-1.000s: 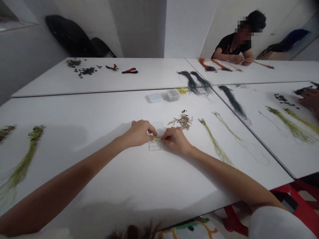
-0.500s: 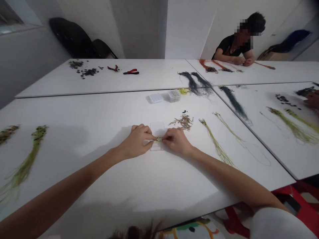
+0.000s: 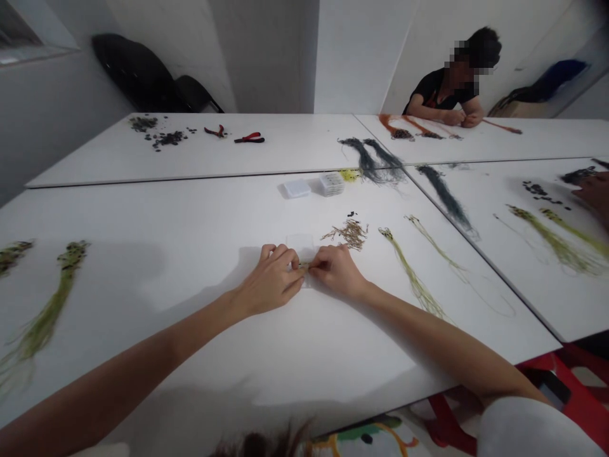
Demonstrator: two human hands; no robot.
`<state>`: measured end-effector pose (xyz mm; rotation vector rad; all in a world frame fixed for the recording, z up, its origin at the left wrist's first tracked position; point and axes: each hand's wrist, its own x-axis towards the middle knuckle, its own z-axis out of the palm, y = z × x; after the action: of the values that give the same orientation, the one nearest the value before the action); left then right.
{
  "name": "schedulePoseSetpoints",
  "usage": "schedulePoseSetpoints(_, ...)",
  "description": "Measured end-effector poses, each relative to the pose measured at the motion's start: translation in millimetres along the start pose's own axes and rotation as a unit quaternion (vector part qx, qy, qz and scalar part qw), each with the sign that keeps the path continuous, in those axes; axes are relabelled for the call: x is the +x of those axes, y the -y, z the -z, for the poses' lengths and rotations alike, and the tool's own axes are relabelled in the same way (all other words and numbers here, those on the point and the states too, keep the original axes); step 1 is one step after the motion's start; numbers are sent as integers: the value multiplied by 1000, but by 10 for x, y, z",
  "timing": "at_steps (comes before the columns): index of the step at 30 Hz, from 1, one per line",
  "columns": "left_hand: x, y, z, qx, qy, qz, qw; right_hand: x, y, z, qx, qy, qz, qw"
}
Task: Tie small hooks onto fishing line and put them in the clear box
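Observation:
An open clear plastic box [image 3: 299, 242] lies flat on the white table, its lid part on the far side. Over its near half, my left hand [image 3: 270, 279] and my right hand [image 3: 341, 270] meet with fingertips almost touching. Between them is a short bit of thin yellow-green cord [image 3: 303, 266] with dark specks, pinched by the thumb and finger of each hand. The left fingers hide much of it. Just beyond my right hand is a loose pile of small brass-coloured wire pieces [image 3: 351, 233].
Two closed clear boxes [image 3: 332, 185] stand farther back. Yellow-green cord bundles lie right [image 3: 409, 270] and left [image 3: 66, 273]. Dark bundles [image 3: 445, 197], red-handled pliers [image 3: 250, 138] and dark bits [image 3: 169, 138] are also out. A co-worker [image 3: 442, 95] sits across; another person's hand [image 3: 592, 193] is far right.
My left hand has shifted slightly right, toward the right hand, and its fingers have curled in, covering more of the cord and box. My right hand has hardly moved.

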<state>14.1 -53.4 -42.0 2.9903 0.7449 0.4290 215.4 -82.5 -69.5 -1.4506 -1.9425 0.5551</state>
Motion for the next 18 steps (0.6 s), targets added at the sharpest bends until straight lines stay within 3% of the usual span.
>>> schedulePoseSetpoints(10,15,-54,-7,59,-2,-34,998,-69,-23,43,-13,18,17,1000)
schedulePoseSetpoints(18,11,-65,-13,59,-2,-30,998,-205,8,113,-135,29,132,982)
